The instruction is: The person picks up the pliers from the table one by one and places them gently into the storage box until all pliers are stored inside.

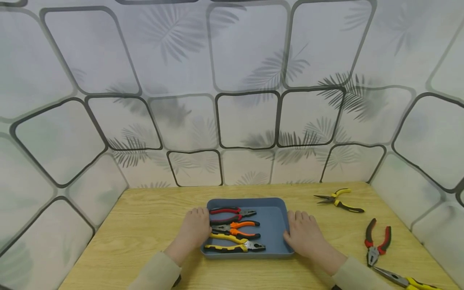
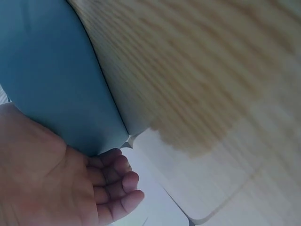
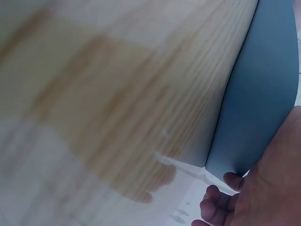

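Note:
A blue-grey rectangular tray (image 1: 274, 225) lies on the wooden table between my two hands. My left hand (image 1: 196, 226) holds its left wall and my right hand (image 1: 306, 235) its right wall, thumbs at the rim. Inside, towards the left, lie red-and-black combination pliers (image 1: 226, 210), orange-and-black pliers (image 1: 247, 223) and yellow-and-black pliers (image 1: 226, 248). In the left wrist view, the left palm (image 2: 47, 179) is against the outer wall of the tray (image 2: 56, 75), fingers slightly bent. The right wrist view has the right hand (image 3: 273, 183) similarly against the opposite wall.
On the table's right side lie yellow-and-black long-nose pliers (image 1: 334, 199), red-and-black pliers (image 1: 373, 251) and another long-nose pair with yellow handles (image 1: 396, 278), partly cut off by the frame. Patterned cloth walls (image 1: 246, 121) surround the wooden table (image 1: 152, 217) behind and on both sides.

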Motion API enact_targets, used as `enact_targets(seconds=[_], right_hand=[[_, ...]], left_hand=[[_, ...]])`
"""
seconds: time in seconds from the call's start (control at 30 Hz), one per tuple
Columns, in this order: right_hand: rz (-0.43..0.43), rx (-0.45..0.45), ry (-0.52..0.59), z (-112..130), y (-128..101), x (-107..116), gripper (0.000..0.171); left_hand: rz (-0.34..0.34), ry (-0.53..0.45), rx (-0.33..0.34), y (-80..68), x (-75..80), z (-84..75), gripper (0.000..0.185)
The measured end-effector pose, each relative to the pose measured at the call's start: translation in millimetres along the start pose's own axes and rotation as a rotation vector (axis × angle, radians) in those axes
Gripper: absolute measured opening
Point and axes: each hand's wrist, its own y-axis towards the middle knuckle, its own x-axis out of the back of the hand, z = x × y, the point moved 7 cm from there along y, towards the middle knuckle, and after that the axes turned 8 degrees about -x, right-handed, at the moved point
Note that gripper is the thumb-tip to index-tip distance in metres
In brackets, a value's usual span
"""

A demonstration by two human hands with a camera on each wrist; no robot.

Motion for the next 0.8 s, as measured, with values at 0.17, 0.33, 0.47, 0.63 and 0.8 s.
enact_targets(seconds=[0.17,0.33,0.47,0.63,0.8], right_hand=[[-0.006,0.000,-0.009,1.8,-1.9,2.5,0.035],[0.002,0.001,-0.006,1.7,-1.5,0.6,0.035],[0.008,0.006,-0.001,2.2,-0.7,1.4,0.034],[0.000,0.009,0.019,1.7,-0.3,4.5,0.039],[-0.037,0.047,0.010,-0.3,0.5,4.4,0.044]], left_hand=[[0.016,-0.013,0.012,-0.7,-0.7,0.0,0.048],[0.043,-0.051,0.025,-0.7,-2.7,1.6,0.050],[0.053,-0.062,0.027,-0.8,-2.5,1.8,0.051],[0.055,-0.058,0.032,0.2,-2.1,1.1,0.051],[0.043,-0.073,0.037,1.2,-4.2,1.2,0.049]])
